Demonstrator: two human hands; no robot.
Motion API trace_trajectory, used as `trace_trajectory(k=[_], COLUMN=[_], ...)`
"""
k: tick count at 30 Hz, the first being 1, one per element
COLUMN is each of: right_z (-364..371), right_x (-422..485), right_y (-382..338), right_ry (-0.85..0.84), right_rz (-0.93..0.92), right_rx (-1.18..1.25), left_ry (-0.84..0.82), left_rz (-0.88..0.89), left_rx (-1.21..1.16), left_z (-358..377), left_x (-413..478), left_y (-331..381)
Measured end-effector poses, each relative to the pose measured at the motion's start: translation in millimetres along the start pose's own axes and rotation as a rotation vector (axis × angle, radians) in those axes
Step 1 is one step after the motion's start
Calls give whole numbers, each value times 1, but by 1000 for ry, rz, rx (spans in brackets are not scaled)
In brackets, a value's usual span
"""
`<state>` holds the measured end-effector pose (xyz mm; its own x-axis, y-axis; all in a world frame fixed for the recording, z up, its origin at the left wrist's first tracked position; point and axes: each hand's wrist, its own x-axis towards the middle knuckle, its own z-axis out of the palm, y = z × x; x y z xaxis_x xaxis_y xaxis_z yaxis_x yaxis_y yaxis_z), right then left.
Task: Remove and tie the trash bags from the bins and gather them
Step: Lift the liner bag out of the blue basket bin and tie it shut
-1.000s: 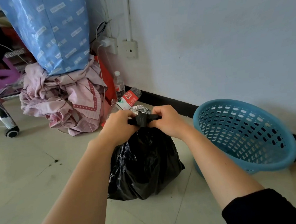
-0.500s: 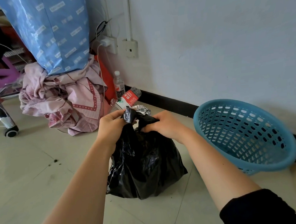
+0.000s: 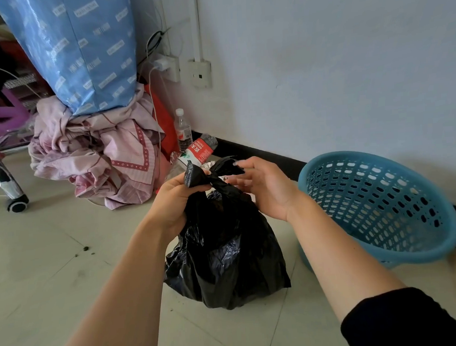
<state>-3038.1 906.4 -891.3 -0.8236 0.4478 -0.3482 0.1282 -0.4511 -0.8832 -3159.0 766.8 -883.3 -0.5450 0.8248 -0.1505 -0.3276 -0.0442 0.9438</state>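
A black sleeve cuff (image 3: 399, 320) sits at five o'clock on the right forearm. At the centre of the view a crumpled black plastic trash bag (image 3: 224, 256) rests on the pale tiled floor (image 3: 39, 267), its neck gathered into a knot. The left hand (image 3: 173, 201), at about ten o'clock from the bag's body, is closed in a fist around the neck just under the knot, with one bag end sticking up above it. The right hand (image 3: 265, 186), at one o'clock from the bag, has its fingers loosely spread, the fingertips touching the other bag end. At three o'clock, just beside the bag, a blue perforated plastic basket (image 3: 380, 205) leans tilted against the white wall (image 3: 321, 58). Beyond the hands at twelve o'clock stands a clear plastic bottle (image 3: 183, 130), and at ten o'clock lies a heap of pink patterned cloth (image 3: 96, 155).
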Motion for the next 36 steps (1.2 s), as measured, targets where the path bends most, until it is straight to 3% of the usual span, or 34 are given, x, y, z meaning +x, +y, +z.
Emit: trace_trajectory(k=[4,10,14,19,22,27,32,36], right_z=[9,21,22,14,5,-9,-30,-20], right_x=[8,10,22,33,32,20,15,20], right_y=[2,7,10,23,32,39,37,44], right_ry=[160,279,486,678,656,671,720,822], right_rz=[-103,-201,-111,-63,-62,-60,-44,-113], right_rx=[-90,47,290,287,373,588,498,387], left_ry=[-4,-123,59,313,442,632,834,968], left_rz=[-29,10,-11,-83,-86,-144,-259,-241], left_rx=[23,-11,-23,-107,-73,-309,-415,-416], left_z=[0,3,6,0,-8,-30,-59,-69], left_x=[0,1,-2,2,6,5,-9,-4], left_y=[-1,4,-3,-11,-20,-32,-41,-37])
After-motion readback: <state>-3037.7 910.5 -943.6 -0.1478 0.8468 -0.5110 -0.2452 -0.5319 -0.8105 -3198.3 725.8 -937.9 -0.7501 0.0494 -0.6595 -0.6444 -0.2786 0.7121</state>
